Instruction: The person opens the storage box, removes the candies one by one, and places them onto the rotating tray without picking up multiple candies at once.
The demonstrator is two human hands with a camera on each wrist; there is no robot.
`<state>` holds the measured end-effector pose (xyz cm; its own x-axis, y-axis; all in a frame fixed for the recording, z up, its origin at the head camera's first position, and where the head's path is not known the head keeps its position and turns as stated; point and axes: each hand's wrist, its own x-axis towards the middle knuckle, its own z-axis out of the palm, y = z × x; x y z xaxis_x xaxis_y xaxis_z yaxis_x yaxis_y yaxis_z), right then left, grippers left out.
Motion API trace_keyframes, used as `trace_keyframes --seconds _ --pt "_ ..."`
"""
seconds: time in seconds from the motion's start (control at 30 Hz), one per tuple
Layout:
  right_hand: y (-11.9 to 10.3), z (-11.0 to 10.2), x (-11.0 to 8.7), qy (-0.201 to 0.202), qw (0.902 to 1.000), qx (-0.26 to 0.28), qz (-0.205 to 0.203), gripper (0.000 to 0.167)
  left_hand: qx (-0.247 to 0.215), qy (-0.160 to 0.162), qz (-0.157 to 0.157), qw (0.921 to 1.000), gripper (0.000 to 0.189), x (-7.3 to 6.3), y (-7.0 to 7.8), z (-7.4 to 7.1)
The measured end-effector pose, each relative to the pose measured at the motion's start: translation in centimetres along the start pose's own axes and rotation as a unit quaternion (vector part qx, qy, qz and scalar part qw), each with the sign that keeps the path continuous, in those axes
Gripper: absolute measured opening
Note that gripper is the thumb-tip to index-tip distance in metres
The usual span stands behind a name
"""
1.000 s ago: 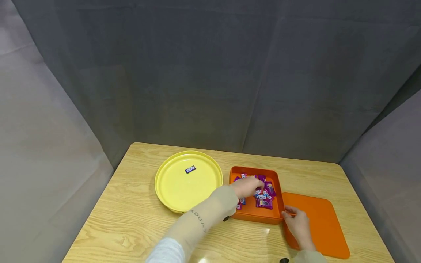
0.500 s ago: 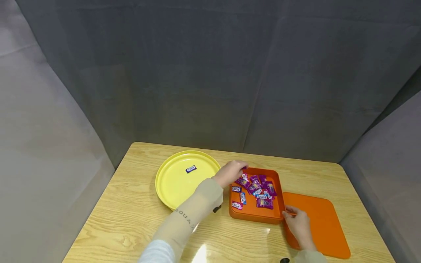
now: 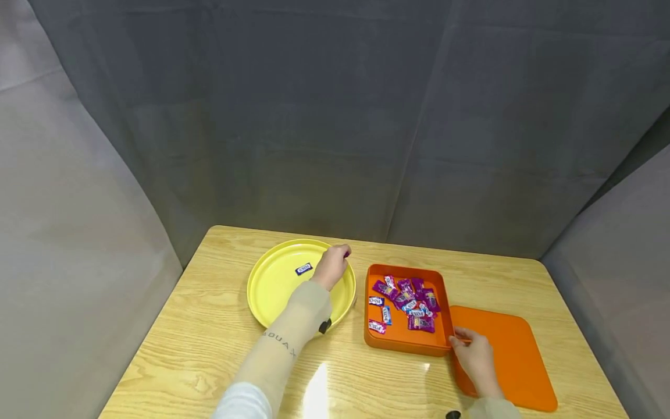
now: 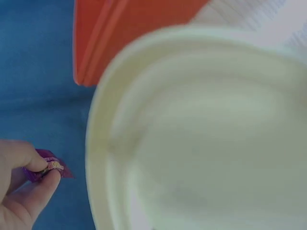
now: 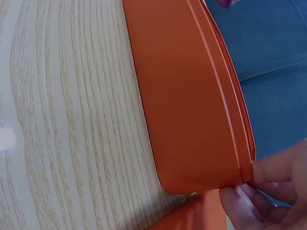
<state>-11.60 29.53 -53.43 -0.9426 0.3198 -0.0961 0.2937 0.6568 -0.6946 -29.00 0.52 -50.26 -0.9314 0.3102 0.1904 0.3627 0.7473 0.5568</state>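
Purple candy (image 4: 55, 164) is up in the left hand (image 3: 332, 268), pinched between thumb and fingers, so that grip is definitely on something. From the head view it's at the far right edge of the yellow plate (image 3: 277, 291); whether it's actually above the plate or just past the rim, I can't tell. The left arm reaches forward from the bottom, wrist bent a bit, knuckles up. The right hand (image 3: 473, 354) is low at the near right corner of the orange box (image 3: 405, 344), its grip pinching that corner's rim with thumb and fingers.

Hard-to-see stuff: the head view gives only a sliver of the held candy, the left hand and sleeve (image 3: 293, 326) cover part of the plate, and the right forearm runs out of frame at the bottom. The plate's blurry up close in the left wrist view.

Counts: one plate with one dark blue candy (image 3: 303, 269) on it, one box, one flat orange panel (image 3: 510, 355) on the counter (image 3: 209, 349) right of the box. Inside the box, three candies lie along the left side; the rest overlap in a heap (image 3: 405, 298), too jumbled to count properly.
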Motion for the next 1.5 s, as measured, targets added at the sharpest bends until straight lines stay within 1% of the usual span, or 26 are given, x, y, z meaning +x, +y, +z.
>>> trace_keyframes --seconds 0.13,0.37,0.57,0.67,0.83,1.07,1.17,1.27,1.4,1.5 --pt "0.0 0.0 -0.1 0.004 1.0 -0.001 -0.005 0.031 0.003 -0.006 -0.025 0.9997 0.025 -0.4 -1.3 0.2" --pt "0.0 0.1 0.0 0.008 0.9999 -0.003 -0.013 0.031 0.015 -0.013 -0.075 0.997 0.027 -0.9 -3.2 0.7" --pt "0.1 0.2 0.0 0.012 0.9998 -0.001 -0.018 0.031 0.022 -0.033 -0.095 0.9947 0.024 -1.0 -4.1 0.8" --pt "0.1 0.2 0.0 0.009 0.9998 0.002 -0.018 0.031 0.034 -0.048 -0.102 0.993 0.022 -0.9 -4.2 0.8" --pt "0.2 0.1 0.0 0.002 0.9999 0.004 -0.013 0.032 0.067 -0.073 -0.103 0.9897 0.021 -0.7 -4.0 0.9" --pt "0.2 0.1 0.0 -0.002 1.0 0.008 0.0 0.032 0.063 -0.106 -0.126 0.9843 0.017 -0.4 -3.4 0.9" --pt "0.1 0.1 0.0 -0.002 1.0 0.009 -0.002 0.033 0.078 -0.113 -0.125 0.9826 0.015 -0.5 -3.1 0.9" --pt "0.1 0.2 0.0 -0.002 1.0 0.008 0.0 0.033 0.081 -0.119 -0.126 0.9815 0.013 -0.6 -2.9 0.8" --pt "0.1 0.2 0.0 -0.001 1.0 0.008 0.0 0.033 0.088 -0.136 -0.127 0.9785 0.009 -0.8 -2.9 1.0" --pt "0.1 0.2 0.0 0.001 1.0 0.006 -0.002 0.033 0.099 -0.152 -0.131 0.9747 0.005 -0.8 -3.0 1.1"
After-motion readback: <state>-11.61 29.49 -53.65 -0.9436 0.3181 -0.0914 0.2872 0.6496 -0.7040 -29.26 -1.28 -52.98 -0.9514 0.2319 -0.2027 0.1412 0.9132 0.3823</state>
